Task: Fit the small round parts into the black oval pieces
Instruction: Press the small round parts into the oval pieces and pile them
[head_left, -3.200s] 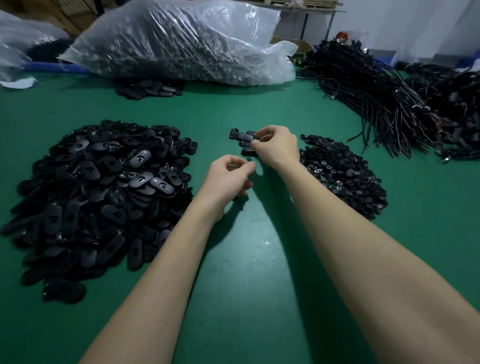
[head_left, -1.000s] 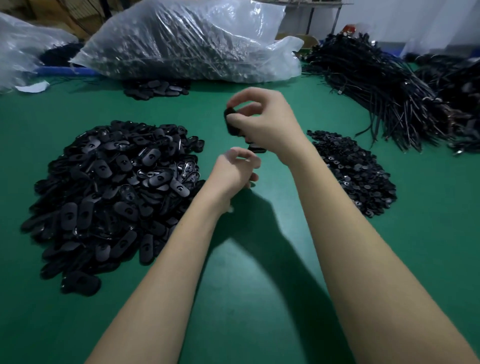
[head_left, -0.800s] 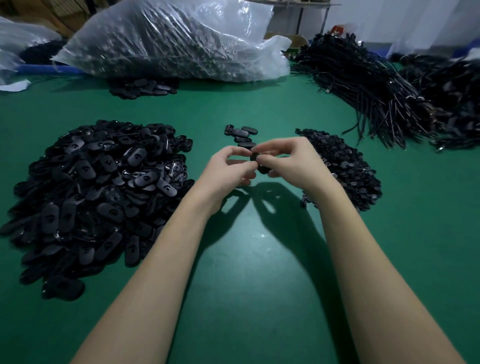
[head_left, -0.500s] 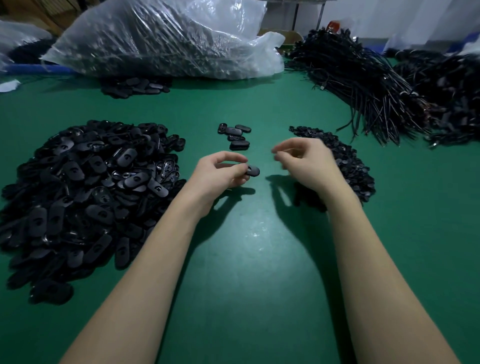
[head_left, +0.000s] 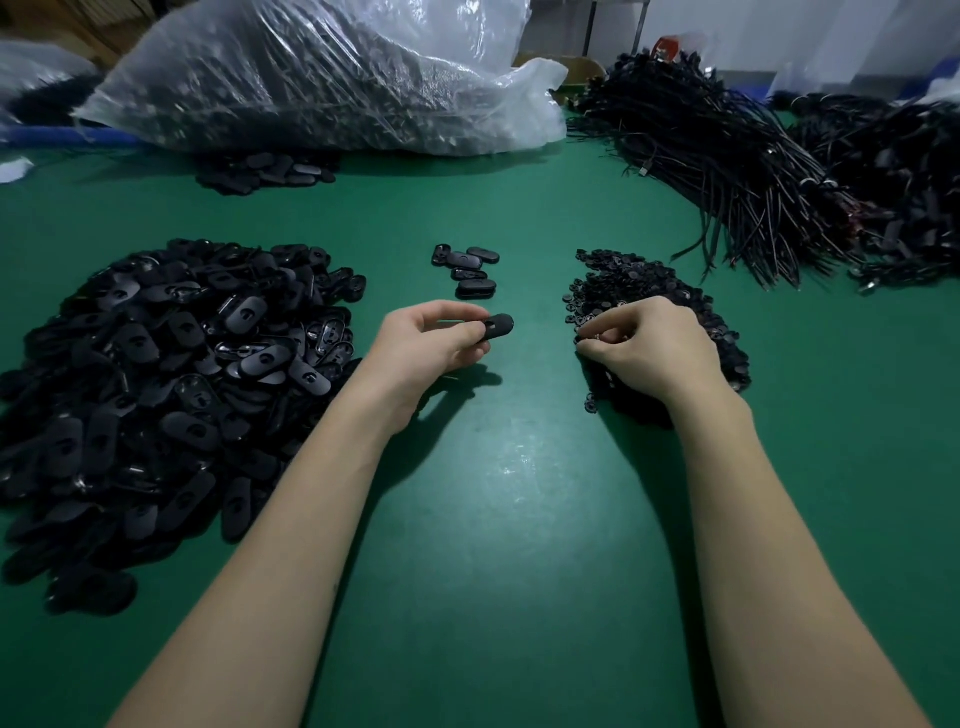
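My left hand (head_left: 434, 347) grips one black oval piece (head_left: 500, 326) between thumb and fingers, its end sticking out to the right above the green table. My right hand (head_left: 647, 349) rests on the near left side of the heap of small round parts (head_left: 639, 291), fingertips pinched together among them; whether a part is between them I cannot tell. A large heap of black oval pieces (head_left: 166, 374) lies at the left. A small group of oval pieces (head_left: 470, 270) sits beyond my left hand.
A big clear plastic bag (head_left: 322, 78) of black parts lies at the back, with a few oval pieces (head_left: 265, 171) spilled in front of it. Bundles of black cables (head_left: 727, 161) fill the back right. Bare green table (head_left: 509, 519) lies between my forearms.
My right hand has left the oval piece and moved right and down onto the heap of round parts. My left hand keeps the oval piece in about the same place.
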